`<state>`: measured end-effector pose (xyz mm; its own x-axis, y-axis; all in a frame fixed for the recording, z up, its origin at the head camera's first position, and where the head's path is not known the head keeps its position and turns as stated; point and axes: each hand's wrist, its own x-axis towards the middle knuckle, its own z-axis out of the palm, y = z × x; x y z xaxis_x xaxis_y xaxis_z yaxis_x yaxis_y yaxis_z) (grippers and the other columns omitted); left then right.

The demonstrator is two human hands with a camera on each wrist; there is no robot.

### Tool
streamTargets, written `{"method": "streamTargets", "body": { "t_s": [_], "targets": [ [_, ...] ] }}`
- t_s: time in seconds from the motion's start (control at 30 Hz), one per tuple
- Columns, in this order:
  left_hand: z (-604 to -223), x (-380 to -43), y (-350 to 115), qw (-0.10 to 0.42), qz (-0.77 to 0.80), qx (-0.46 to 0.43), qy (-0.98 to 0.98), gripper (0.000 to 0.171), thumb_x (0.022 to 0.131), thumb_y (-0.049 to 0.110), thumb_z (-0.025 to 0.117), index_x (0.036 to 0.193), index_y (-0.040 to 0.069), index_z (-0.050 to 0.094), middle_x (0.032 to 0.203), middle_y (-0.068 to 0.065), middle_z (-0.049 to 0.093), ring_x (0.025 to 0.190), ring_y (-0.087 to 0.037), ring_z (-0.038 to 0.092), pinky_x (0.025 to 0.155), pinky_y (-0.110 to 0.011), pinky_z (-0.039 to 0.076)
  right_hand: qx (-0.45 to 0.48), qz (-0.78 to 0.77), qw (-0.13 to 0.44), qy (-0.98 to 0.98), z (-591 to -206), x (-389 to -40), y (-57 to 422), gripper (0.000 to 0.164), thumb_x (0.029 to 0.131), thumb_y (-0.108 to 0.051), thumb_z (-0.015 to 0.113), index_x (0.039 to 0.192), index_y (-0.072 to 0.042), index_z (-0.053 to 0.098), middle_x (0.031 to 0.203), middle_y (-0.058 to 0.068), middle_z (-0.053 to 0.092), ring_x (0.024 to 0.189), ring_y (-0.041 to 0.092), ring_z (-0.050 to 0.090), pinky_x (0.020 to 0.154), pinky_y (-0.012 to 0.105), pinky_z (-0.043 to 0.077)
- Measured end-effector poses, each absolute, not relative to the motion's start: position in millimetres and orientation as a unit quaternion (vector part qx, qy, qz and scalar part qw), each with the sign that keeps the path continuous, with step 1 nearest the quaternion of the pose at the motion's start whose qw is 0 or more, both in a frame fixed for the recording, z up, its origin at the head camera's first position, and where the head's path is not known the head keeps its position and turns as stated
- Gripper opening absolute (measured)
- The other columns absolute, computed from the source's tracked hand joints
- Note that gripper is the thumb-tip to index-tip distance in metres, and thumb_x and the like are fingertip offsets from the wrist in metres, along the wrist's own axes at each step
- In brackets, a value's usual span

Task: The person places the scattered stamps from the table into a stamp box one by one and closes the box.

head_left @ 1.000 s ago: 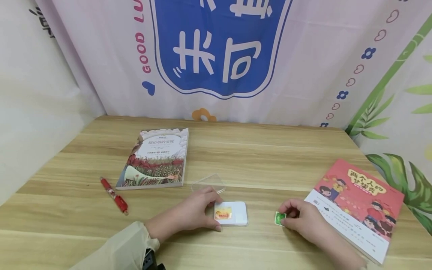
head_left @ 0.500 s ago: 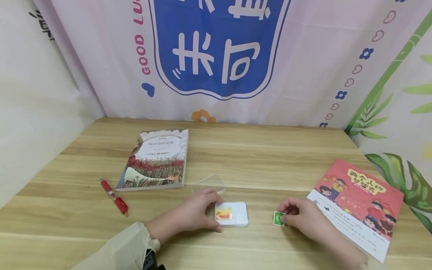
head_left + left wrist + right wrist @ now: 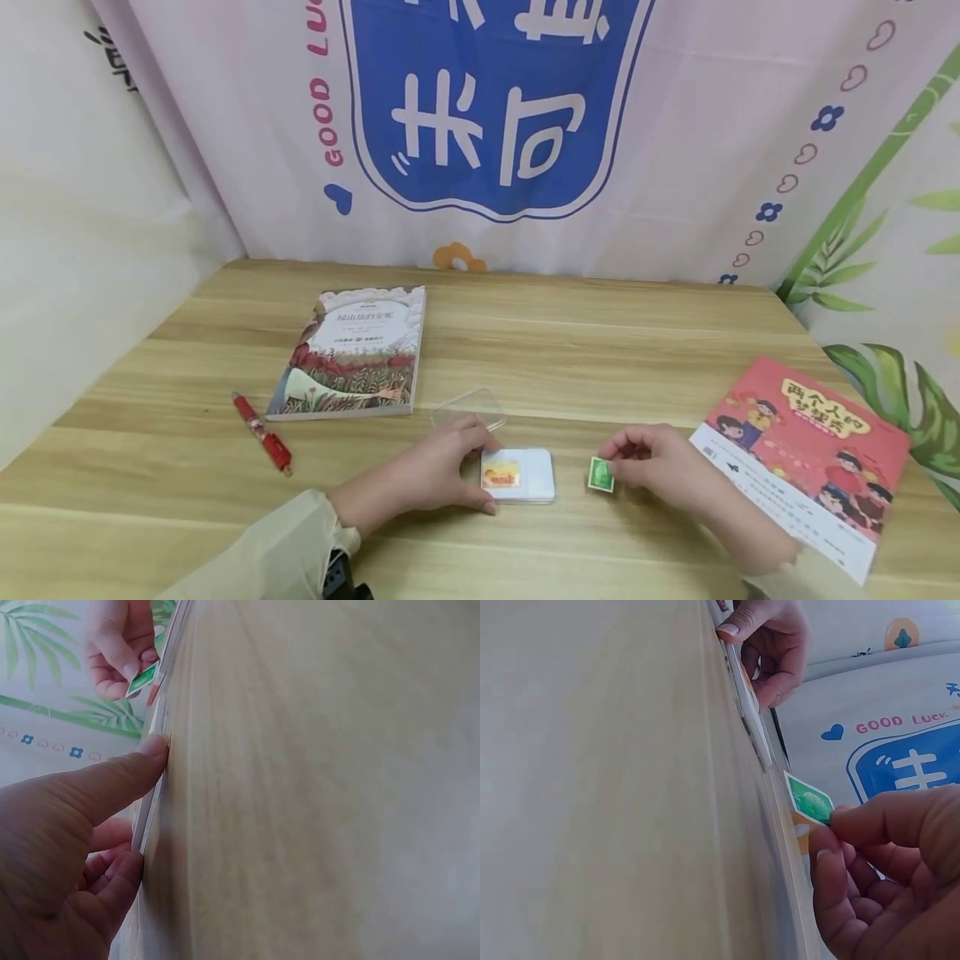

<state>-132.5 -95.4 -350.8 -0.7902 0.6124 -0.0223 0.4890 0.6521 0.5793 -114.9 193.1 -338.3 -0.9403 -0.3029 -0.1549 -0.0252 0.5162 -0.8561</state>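
Observation:
In the head view, my left hand (image 3: 438, 471) grips the left end of a flat white case (image 3: 537, 468) with a clear rim, thumb at the near edge and fingers at the far edge. A small yellow-and-red stamp (image 3: 501, 475) lies on the case's left part. To its right, my right hand (image 3: 651, 462) pinches a small green stamp (image 3: 601, 474) with a white border by its right edge, between thumb and index finger. The right wrist view shows this green stamp (image 3: 808, 799) tilted, close over the table and apart from the case. Behind my left hand lies a clear plastic lid (image 3: 480, 408), partly covered.
A book with a flowery cover (image 3: 352, 354) lies at the back left, a red pen (image 3: 262, 435) beside it. At the right, a red-and-white book (image 3: 810, 450) reaches under my right forearm. A printed curtain (image 3: 660, 167) hangs behind the wooden table (image 3: 600, 333).
My right hand has moved left with the green stamp, bringing it nearer to the white case. My left hand keeps its grip on the case. The head view has shifted slightly.

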Motion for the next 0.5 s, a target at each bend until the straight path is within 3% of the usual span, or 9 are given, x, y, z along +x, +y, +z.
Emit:
{"method": "streamTargets", "body": {
  "t_s": [0.5],
  "targets": [
    [-352,-133,-96,0.107,0.279,0.313,0.902,0.056,0.065,0.035,0.082,0.110,0.009,0.061,0.101,0.005,0.051,0.091,-0.010,0.048,0.083,-0.026,0.046,-0.146,-0.513,0.161,0.830,-340,-129,175,0.019,0.079,-0.005,0.065,0.095,0.005,0.062,0.082,0.007,0.058,0.073,0.013,0.052,0.060,0.021,0.047]
  ]
}}
